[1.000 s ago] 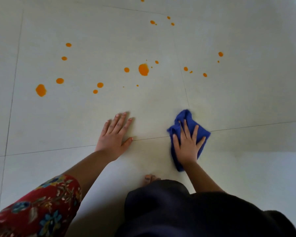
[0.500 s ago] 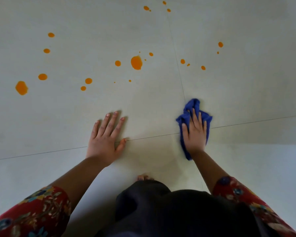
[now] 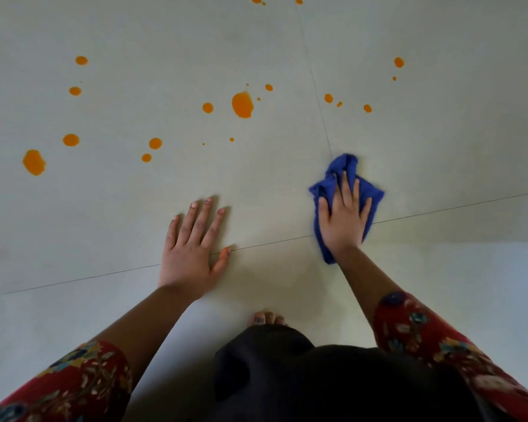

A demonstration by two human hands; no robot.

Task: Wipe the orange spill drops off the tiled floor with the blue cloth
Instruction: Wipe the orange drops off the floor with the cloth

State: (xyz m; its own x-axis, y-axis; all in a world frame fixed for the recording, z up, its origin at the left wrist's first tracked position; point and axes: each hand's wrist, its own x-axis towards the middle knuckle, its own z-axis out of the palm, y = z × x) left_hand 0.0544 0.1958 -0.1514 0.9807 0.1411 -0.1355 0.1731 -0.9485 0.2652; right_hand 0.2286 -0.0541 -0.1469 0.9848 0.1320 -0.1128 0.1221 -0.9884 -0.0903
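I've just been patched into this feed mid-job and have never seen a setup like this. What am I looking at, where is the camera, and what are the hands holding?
There is no machine here. A person is working with bare hands, and the single picture comes from a wide-angle camera worn on the head, looking forward and down, so the arms enter from the bottom edge.

The left hand lies flat with fingers spread on the pale tiled floor and holds nothing. The right hand presses with straight fingers on a crumpled blue cloth, which covers the spot where two thin grout lines cross.

Scattered orange spill drops lie farther out, mostly ahead of the left hand, and the cloth touches none of them.

At the bottom you can see red floral sleeves, a dark garment and bare toes.
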